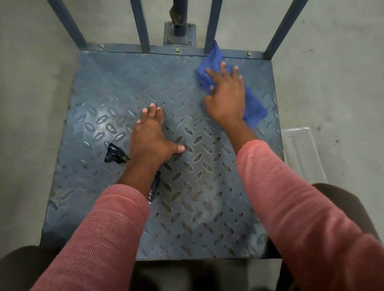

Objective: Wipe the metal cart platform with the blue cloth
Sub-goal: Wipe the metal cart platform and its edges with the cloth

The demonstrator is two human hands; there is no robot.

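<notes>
The metal cart platform (110, 87) is a blue-grey tread plate filling the middle of the view. My right hand (226, 97) presses flat on the blue cloth (253, 108) at the platform's far right, fingers spread. One end of the cloth reaches the back rail; the other end trails toward the right edge. My left hand (150, 136) rests flat on the plate's centre, fingers straight and together, thumb out to the right. It holds nothing.
A crumpled dark wrapper (114, 153) lies just left of my left wrist, and another dark scrap (154, 190) lies under my forearm. Several upright blue bars (140, 18) rise from the back edge. A clear plastic tray (303, 152) sits on the concrete floor to the right.
</notes>
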